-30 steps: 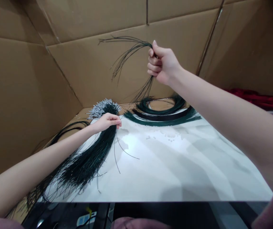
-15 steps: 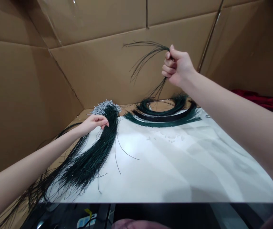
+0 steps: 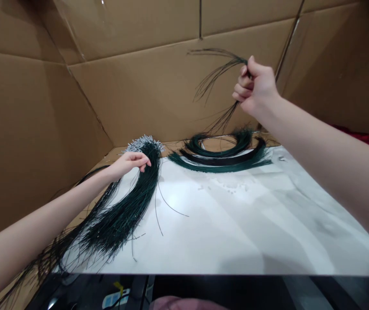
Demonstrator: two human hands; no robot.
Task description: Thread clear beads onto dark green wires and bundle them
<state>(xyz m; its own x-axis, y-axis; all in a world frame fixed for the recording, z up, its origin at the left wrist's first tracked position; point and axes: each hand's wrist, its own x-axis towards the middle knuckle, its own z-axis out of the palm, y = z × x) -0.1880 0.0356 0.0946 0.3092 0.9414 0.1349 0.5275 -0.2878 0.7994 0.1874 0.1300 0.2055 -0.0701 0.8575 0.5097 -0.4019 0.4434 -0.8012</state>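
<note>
My right hand (image 3: 258, 86) is raised on the right with its fingers wrapped round a small bunch of thin dark green wires (image 3: 220, 69). The strands fan out to the left above the fist, and more hang down below it. My left hand (image 3: 130, 165) is closed, thumb against fingers, over the upper part of a thick bundle of long dark green wires (image 3: 136, 202). Whatever those fingers may hold is hidden. Pale grey-blue tips (image 3: 143, 144) cluster at the bundle's far end, while its loose ends spread toward the table's near left edge.
Several curved bunches of dark green and black wire (image 3: 225, 160) lie at the back of the white table (image 3: 223, 232). Brown cardboard walls (image 3: 146, 94) stand behind and left. Red cloth (image 3: 361, 137) shows at the right. A blue-white object (image 3: 115, 299) sits below the front edge.
My right hand has moved right and slightly up with its bunch of wires. My left hand has shifted slightly right and up over the thick bundle, still closed.
</note>
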